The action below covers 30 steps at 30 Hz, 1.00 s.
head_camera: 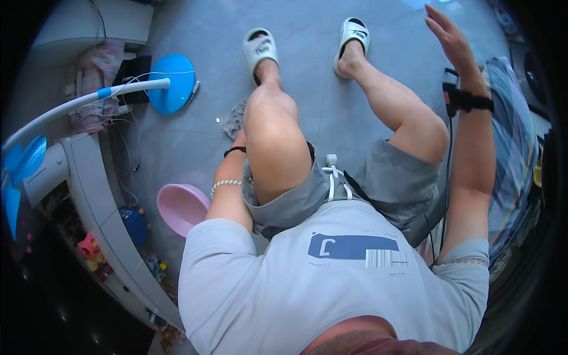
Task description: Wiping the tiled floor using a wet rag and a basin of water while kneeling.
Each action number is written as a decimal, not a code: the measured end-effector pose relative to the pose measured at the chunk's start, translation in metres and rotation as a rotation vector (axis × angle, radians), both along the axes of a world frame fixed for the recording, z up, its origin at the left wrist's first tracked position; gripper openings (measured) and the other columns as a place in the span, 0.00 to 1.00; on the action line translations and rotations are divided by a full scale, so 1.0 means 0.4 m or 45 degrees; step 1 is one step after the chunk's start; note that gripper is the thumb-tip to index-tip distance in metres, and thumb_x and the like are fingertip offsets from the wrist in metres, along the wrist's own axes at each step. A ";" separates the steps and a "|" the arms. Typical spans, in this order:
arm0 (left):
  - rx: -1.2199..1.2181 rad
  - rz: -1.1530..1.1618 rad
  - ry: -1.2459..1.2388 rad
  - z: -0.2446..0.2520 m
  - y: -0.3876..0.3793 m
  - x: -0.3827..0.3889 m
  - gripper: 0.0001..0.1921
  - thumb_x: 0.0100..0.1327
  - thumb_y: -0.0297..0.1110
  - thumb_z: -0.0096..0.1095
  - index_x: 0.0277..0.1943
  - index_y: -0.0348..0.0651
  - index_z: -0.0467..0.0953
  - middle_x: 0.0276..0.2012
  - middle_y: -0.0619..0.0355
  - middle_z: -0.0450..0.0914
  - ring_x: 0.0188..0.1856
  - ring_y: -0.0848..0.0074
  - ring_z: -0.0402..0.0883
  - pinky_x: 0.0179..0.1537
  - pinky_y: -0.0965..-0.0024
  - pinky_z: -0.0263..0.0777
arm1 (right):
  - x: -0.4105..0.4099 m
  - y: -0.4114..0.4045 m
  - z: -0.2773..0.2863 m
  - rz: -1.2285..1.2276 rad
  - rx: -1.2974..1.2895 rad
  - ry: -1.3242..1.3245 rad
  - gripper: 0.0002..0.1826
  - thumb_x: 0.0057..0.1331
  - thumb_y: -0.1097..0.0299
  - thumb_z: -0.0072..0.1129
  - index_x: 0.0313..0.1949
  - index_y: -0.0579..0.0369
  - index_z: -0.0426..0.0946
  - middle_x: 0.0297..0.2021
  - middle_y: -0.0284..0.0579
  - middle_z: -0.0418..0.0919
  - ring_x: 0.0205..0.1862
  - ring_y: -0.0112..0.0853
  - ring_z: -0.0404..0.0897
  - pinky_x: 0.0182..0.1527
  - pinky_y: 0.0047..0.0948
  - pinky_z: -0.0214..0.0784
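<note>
My left hand [240,139] reaches down beside my left knee, which hides most of it. A crumpled grey patterned cloth [234,120] lies at its fingers on the floor; whether they grip it is hidden. That arm wears a black wrist strap and a beaded bracelet [226,182]. Held out over the right side, my right hand [451,46] is empty, with fingers extended. A black strap with a small device [468,101] circles its wrist, and a cable runs down from it. A pink plastic basin [181,208] stands left of my left arm.
A white-stemmed fan with a round blue base [171,95] stands at the left, loose cables around it. A white cabinet [104,191] curves along that side, small toys [90,248] by it. Plaid fabric [510,146] hangs at the right. My slides rest on grey floor tiles [306,106].
</note>
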<state>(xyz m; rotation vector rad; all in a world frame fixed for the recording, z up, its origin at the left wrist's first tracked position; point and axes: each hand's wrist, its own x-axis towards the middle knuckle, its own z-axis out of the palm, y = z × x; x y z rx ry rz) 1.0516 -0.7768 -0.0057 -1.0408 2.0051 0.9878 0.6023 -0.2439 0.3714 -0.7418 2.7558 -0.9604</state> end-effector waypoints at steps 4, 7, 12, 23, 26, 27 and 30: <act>0.028 0.072 -0.013 0.017 0.008 0.078 0.34 0.68 0.43 0.55 0.71 0.32 0.60 0.71 0.28 0.59 0.74 0.43 0.57 0.73 0.52 0.52 | 0.187 0.106 0.085 -0.193 -0.024 -0.159 0.31 0.77 0.52 0.52 0.73 0.55 0.64 0.71 0.49 0.68 0.73 0.39 0.65 0.74 0.30 0.55; -0.050 0.103 0.031 0.013 0.002 0.113 0.33 0.68 0.43 0.56 0.70 0.31 0.62 0.71 0.30 0.61 0.73 0.44 0.60 0.72 0.53 0.56 | 0.243 0.156 0.079 -0.394 -0.112 -0.337 0.33 0.74 0.50 0.56 0.73 0.49 0.65 0.72 0.45 0.67 0.73 0.37 0.64 0.73 0.36 0.55; -0.063 0.025 0.109 0.030 0.084 0.034 0.30 0.70 0.43 0.54 0.68 0.32 0.66 0.72 0.34 0.63 0.72 0.46 0.64 0.71 0.54 0.61 | 0.251 0.202 -0.022 -0.637 -0.100 -0.594 0.31 0.75 0.51 0.55 0.73 0.49 0.66 0.71 0.44 0.68 0.73 0.36 0.65 0.73 0.35 0.54; -0.407 -0.018 -0.147 0.019 0.247 -0.044 0.37 0.73 0.47 0.50 0.80 0.51 0.48 0.78 0.31 0.38 0.79 0.39 0.43 0.78 0.50 0.41 | 0.310 0.393 -0.221 -0.282 0.242 -0.638 0.28 0.75 0.61 0.55 0.71 0.59 0.66 0.68 0.51 0.71 0.71 0.38 0.68 0.70 0.32 0.59; -0.345 0.009 -0.226 0.032 0.240 -0.042 0.38 0.74 0.47 0.48 0.81 0.51 0.42 0.79 0.32 0.32 0.79 0.34 0.38 0.78 0.48 0.39 | 0.326 0.440 -0.255 -0.511 0.149 -0.777 0.28 0.76 0.61 0.55 0.71 0.60 0.66 0.69 0.49 0.70 0.72 0.36 0.67 0.71 0.31 0.58; -0.373 0.018 -0.198 0.029 0.243 -0.030 0.38 0.74 0.47 0.48 0.81 0.51 0.43 0.79 0.31 0.33 0.79 0.34 0.39 0.78 0.49 0.39 | 0.338 0.442 -0.257 -0.575 0.106 -0.816 0.28 0.76 0.62 0.55 0.71 0.60 0.66 0.69 0.48 0.70 0.71 0.35 0.67 0.71 0.31 0.57; -0.407 0.032 -0.114 0.011 0.250 -0.024 0.37 0.74 0.47 0.48 0.81 0.51 0.44 0.78 0.29 0.34 0.78 0.33 0.39 0.78 0.49 0.38 | 0.355 0.474 -0.265 -0.543 0.087 -0.834 0.28 0.77 0.62 0.54 0.72 0.57 0.65 0.70 0.46 0.69 0.71 0.33 0.66 0.70 0.29 0.57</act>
